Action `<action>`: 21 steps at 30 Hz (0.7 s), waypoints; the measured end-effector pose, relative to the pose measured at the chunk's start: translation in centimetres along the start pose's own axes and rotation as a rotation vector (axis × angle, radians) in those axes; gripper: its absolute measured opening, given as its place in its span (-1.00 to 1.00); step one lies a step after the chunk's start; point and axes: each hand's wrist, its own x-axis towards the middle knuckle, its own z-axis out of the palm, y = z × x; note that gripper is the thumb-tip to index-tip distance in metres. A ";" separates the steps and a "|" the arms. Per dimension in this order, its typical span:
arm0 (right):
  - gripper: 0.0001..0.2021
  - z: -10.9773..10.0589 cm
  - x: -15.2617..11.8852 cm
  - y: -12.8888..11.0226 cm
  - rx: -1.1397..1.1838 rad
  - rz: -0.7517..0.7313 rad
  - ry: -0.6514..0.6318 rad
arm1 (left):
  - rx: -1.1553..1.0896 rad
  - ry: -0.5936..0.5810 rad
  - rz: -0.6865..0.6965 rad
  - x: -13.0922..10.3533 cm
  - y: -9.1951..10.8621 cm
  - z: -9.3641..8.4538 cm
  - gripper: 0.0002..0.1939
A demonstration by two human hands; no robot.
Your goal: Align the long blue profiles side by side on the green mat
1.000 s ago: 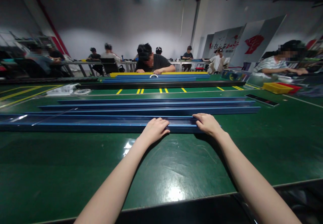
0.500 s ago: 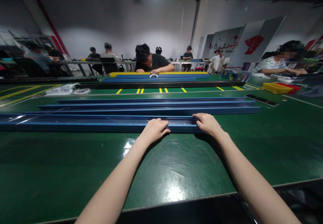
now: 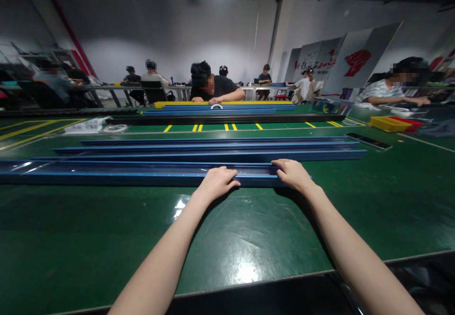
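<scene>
Left hand point(image 3: 217, 182), right hand point(image 3: 293, 175), blue channel point(image 3: 124, 178) (held)

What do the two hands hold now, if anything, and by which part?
The nearest blue channel: left hand on its near wall, right hand across it near its right end.

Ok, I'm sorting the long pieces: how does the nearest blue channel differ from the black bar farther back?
The left hand and right hand are on the nearest blue channel; neither touches the black bar. The channel runs out of the picture's left edge; the bar ends inside it. Both are long and lie across the green table.
</scene>
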 end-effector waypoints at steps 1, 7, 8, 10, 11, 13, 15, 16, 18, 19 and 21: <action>-0.55 0.0 0.0 0.0 -0.002 0.000 0.000 | 0.001 0.000 0.000 0.0 0.0 0.0 -0.73; -0.55 0.0 0.0 0.0 -0.004 0.004 0.006 | 0.000 0.017 -0.016 0.0 -0.1 0.3 -0.74; -0.56 0.0 0.0 0.0 -0.003 0.004 0.007 | -0.006 0.024 -0.026 0.0 -0.1 0.4 -0.73; -0.56 0.1 0.0 0.1 0.000 0.004 0.006 | -0.024 0.034 -0.050 0.0 -0.1 0.5 -0.71; -0.55 0.1 0.0 0.1 0.004 0.004 0.005 | -0.032 0.037 -0.062 0.0 -0.1 0.6 -0.69; -0.55 0.1 0.0 0.1 0.013 0.001 0.002 | -0.035 0.039 -0.075 0.0 -0.1 0.6 -0.68; -0.54 0.0 0.0 0.1 0.021 -0.001 0.001 | -0.023 0.040 -0.079 0.0 -0.1 0.6 -0.69; -0.54 0.0 0.0 0.1 0.024 0.000 0.002 | -0.017 0.041 -0.079 0.0 -0.1 0.6 -0.69; -0.54 -0.1 0.0 0.1 0.031 0.002 0.004 | -0.013 0.043 -0.076 0.0 -0.2 0.6 -0.69; -0.54 0.0 0.0 0.1 0.033 0.004 0.007 | -0.012 0.043 -0.076 0.0 -0.2 0.6 -0.69; -0.54 0.0 0.0 0.1 0.034 0.000 0.017 | -0.009 0.039 -0.079 0.0 -0.2 0.6 -0.69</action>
